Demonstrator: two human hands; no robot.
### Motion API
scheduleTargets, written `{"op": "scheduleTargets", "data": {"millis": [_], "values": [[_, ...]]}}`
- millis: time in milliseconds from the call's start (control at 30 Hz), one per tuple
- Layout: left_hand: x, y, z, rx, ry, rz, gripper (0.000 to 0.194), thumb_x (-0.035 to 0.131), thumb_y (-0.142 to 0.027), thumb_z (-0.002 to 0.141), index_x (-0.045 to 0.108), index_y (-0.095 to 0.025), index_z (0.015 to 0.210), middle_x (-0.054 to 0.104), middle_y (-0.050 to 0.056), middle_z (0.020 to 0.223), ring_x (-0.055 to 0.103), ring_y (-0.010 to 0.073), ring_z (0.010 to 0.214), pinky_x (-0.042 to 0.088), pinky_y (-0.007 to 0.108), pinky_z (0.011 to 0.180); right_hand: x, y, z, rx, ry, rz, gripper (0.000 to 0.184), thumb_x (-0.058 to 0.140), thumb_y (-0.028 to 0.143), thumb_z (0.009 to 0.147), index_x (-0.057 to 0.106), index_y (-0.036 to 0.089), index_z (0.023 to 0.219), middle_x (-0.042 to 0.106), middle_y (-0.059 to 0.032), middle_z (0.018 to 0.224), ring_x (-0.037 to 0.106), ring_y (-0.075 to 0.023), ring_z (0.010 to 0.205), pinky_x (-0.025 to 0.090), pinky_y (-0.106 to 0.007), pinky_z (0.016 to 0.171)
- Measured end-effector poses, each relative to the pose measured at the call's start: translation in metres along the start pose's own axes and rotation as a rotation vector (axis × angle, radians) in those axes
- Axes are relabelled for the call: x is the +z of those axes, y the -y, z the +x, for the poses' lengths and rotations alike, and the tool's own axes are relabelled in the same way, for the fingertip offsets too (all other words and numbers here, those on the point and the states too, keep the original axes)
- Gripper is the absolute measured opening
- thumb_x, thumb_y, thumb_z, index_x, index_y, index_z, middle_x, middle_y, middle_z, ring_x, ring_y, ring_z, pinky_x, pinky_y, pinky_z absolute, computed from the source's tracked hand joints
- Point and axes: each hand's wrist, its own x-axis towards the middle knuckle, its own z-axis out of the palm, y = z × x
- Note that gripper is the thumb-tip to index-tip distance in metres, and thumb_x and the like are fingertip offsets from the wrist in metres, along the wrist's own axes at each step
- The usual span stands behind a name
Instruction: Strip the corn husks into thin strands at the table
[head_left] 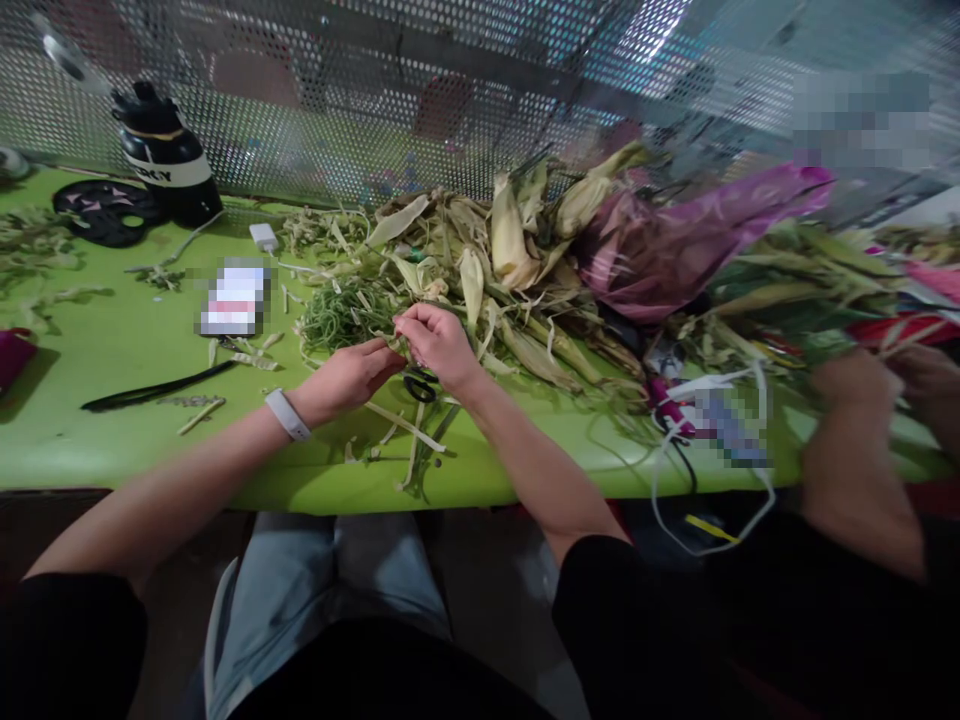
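The green table [97, 440] carries everything, its front edge just before the person's lap. Across its middle, corn husks [472, 285] lie in a loose heap, probably so that pieces stay within easy reach. A purple bag [652, 250] rests on the heap's right side. Green strands [341, 312] bunch just beyond the hands, perhaps gathered to keep them apart. The right hand [441, 345] pinches what seems a thin strip [403, 346], likely for fine control; the left hand [365, 368] curls close beside it, its grip impossible to tell. Black scissors [420, 388] lie beneath, handy.
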Motion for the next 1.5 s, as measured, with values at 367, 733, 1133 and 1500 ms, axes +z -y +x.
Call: {"op": "scheduleTargets", "data": {"millis": [367, 733, 1133, 1500], "values": [[-0.003, -0.001, 0.003, -0.325, -0.045, -0.422, 0.015, 0.065, -0.026, 0.082, 0.069, -0.012, 0.083, 0.061, 0.001, 0.067, 0.050, 0.0096, 0.058, 0.039, 0.022, 0.057, -0.002, 0.009, -0.001, 0.010, 0.033, 0.133, 0.027, 0.068, 0.034, 0.077, 0.061, 0.020, 0.099, 0.067, 0.0016, 0.077, 0.053, -0.0055, 0.048, 0.032, -0.018, 0.038], [-0.019, 0.003, 0.012, -0.646, -0.380, -1.105, 0.010, 0.074, -0.017, 0.074, 0.067, -0.010, 0.077, 0.056, -0.002, 0.062, 0.046, 0.0027, 0.050, 0.040, 0.014, 0.049, -0.004, -0.014, -0.002, 0.025, 0.100, -0.177, 0.009, 0.062, 0.023, 0.080, 0.065, 0.019, 0.088, 0.062, 0.0041, 0.053, 0.046, -0.0082, 0.032, 0.035, -0.022, 0.033], [-0.020, 0.003, 0.011, -0.663, -0.279, -1.345, 0.003, 0.065, -0.006, 0.080, 0.065, -0.008, 0.077, 0.052, -0.001, 0.061, 0.042, 0.0012, 0.047, 0.034, 0.010, 0.041, 0.005, -0.023, 0.007, 0.085, 0.195, 0.027, 0.024, 0.070, 0.038, 0.075, 0.060, 0.018, 0.085, 0.058, 0.0049, 0.057, 0.050, -0.0082, 0.044, 0.043, -0.022, 0.041], [-0.021, 0.002, 0.012, -0.664, -0.324, -1.306, 0.005, 0.062, -0.005, 0.082, 0.065, -0.006, 0.078, 0.052, -0.001, 0.062, 0.042, 0.0012, 0.047, 0.034, 0.010, 0.042, 0.008, -0.018, 0.004, 0.044, 0.073, -0.054, 0.020, 0.064, 0.021, 0.075, 0.059, 0.020, 0.094, 0.064, -0.0028, 0.104, 0.055, -0.0067, 0.059, 0.047, -0.020, 0.049]]}}
